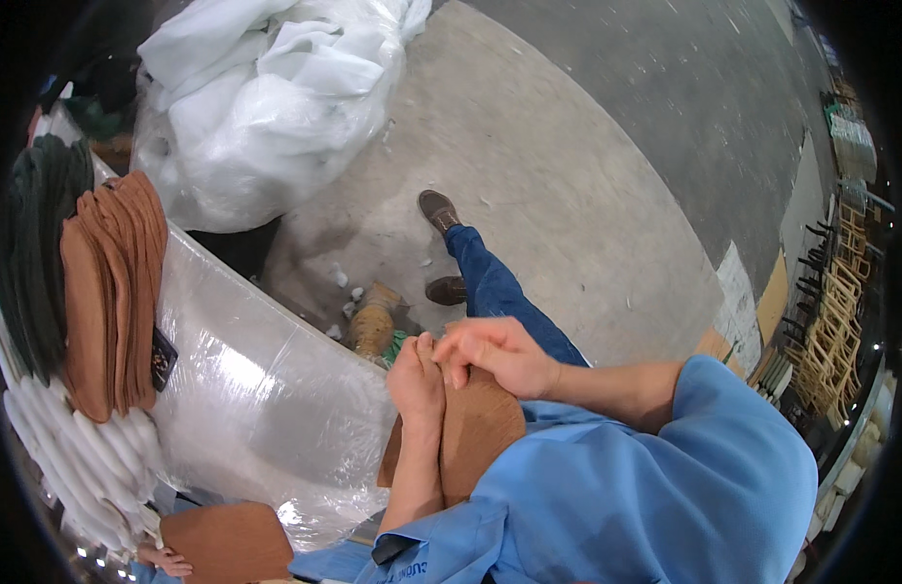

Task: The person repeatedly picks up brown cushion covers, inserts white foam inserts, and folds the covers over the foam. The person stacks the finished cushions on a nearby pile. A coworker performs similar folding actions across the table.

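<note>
A brown fabric cushion cover is held up against the front of my blue shirt. My left hand is closed on its far edge, the forearm lying across the fabric. Right beside it, my right hand bends its fingers over the same edge, close to the left fingertips. What lies under the curled fingers is hidden. To the left is a table covered in clear plastic film.
On the table's left stand stacked brown covers, dark green covers and white cushion pads. Another person's hand holds a brown piece. A large bag of white padding and a tape-wrapped roll sit beyond. Chair frames line the right.
</note>
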